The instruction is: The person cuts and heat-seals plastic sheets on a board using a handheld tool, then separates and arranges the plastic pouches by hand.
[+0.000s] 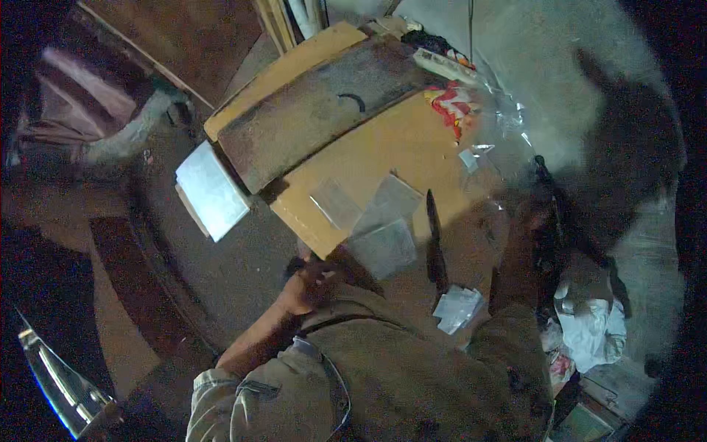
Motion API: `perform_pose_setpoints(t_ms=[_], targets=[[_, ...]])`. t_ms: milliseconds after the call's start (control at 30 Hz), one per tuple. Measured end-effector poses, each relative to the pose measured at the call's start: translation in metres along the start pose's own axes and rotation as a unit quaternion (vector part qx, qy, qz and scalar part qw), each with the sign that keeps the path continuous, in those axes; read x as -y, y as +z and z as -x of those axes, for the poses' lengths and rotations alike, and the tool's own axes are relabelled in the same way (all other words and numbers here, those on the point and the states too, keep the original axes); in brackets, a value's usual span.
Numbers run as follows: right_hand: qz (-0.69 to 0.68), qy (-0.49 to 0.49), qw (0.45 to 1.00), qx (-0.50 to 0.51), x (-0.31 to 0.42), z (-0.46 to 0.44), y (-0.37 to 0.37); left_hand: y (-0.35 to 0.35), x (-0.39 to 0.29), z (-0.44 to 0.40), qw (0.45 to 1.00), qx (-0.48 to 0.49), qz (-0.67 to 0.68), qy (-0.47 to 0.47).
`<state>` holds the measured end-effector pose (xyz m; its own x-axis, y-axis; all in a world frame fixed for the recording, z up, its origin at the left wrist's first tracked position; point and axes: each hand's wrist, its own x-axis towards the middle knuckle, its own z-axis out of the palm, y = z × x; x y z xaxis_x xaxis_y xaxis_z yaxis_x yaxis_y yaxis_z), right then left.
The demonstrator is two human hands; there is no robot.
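My left hand [315, 286] is close to my body at the near edge of the yellow-brown board [302, 221]. Its fingers look curled, with a dark shape beside them that I cannot make out. In deep shadow at the right edge of the board is my right hand [536, 214]; its fingers are hidden. Between the hands lie thin clear plastic sheets [387, 247], partly overlapping. A long dark blade-like strip [433, 236] rests to their right. Small clear packets [458, 308] lie near my lap.
A grey-brown plank [294, 121] lies across the board's far side, a dark curved piece [352, 100] on it. White sheets [213, 193] are stacked to the left. Red and white wrappers [455, 110] lie far right, and a white bag [591, 324] sits on the floor.
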<state>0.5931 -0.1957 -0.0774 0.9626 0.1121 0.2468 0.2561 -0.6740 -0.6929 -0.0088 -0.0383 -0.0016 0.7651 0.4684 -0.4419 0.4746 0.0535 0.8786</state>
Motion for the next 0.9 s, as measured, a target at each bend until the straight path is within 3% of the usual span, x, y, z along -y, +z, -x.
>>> perform_pose_setpoints(t_ms=[100,233,333,400,433,500,633,733,767,800,867,900], targets=[[-0.005,-0.108,0.994,-0.001,0.012,0.062,0.004,0.003,0.009,-0.001,1.000,-0.006,0.005,-0.002],[-0.108,-0.209,0.953,0.190,0.061,0.175,0.020,0.005,0.007,-0.010,0.995,-0.026,-0.068,-0.063],[-0.112,-0.164,0.915,0.351,0.116,0.252,0.013,0.000,-0.010,-0.004,0.996,-0.050,-0.077,0.016],[-0.098,-0.110,0.879,0.453,0.137,0.272,0.005,-0.002,-0.019,-0.006,0.997,-0.025,-0.072,-0.024],[-0.098,-0.110,0.878,0.455,0.131,0.276,0.010,-0.002,-0.020,-0.006,0.996,0.000,-0.069,-0.065],[-0.057,-0.213,0.849,0.480,0.121,0.286,0.021,-0.002,-0.006,-0.007,0.997,-0.012,-0.064,-0.040],[0.018,-0.245,0.856,0.455,0.120,0.295,0.021,0.000,-0.005,-0.006,0.998,-0.020,-0.055,-0.022],[-0.134,-0.366,0.863,0.322,0.111,0.297,0.027,-0.001,-0.011,-0.003,0.997,-0.044,-0.061,0.023],[-0.116,-0.291,0.862,0.399,0.123,0.291,0.016,0.004,0.003,-0.005,0.997,-0.048,-0.060,0.023],[-0.095,-0.212,0.850,0.472,0.149,0.285,0.000,0.013,0.029,-0.008,0.990,-0.040,0.134,0.018],[-0.084,-0.224,0.822,0.517,0.187,0.272,-0.025,0.011,0.023,-0.008,0.946,-0.036,0.322,0.015],[-0.102,-0.248,0.805,0.530,0.202,0.271,-0.040,-0.001,-0.015,-0.008,0.967,-0.037,0.245,-0.057]])
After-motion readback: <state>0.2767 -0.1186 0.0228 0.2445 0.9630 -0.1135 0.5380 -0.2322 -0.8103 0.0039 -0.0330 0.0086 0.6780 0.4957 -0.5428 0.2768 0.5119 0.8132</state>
